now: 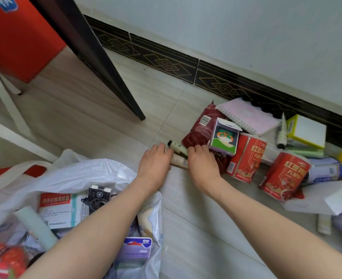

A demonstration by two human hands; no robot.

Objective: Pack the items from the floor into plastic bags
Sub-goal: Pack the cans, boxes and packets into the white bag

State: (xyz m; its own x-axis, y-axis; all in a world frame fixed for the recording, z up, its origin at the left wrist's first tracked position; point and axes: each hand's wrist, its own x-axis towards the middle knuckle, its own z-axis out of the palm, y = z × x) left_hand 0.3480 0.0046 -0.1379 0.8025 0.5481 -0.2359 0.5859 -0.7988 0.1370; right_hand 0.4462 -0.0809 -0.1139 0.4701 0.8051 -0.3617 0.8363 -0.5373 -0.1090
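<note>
Both hands are reaching down to the floor (125,101) at the near edge of the pile. The left hand (154,163) is lying palm-down with its fingers curling over the end of a pale tube (179,161); whether they are actually gripping it I cannot tell. The right hand (202,161) is resting on the tube's other end, fingers bent against a dark red pouch (200,127) showing a white barcode sticker. A second small tube with a black cap (177,147) is lying between the two hands.

Two red cans (246,158) are carrying large Chinese characters, partly turned out of sight. A small box (224,137) is showing a green and orange picture. Behind it a pink spiral notebook (248,115) is leaning.

The white plastic bag (81,172) is sitting open at the lower left, holding a medicine box with a red band of Chinese writing (55,208); its smaller print is too blurred to read.
</note>
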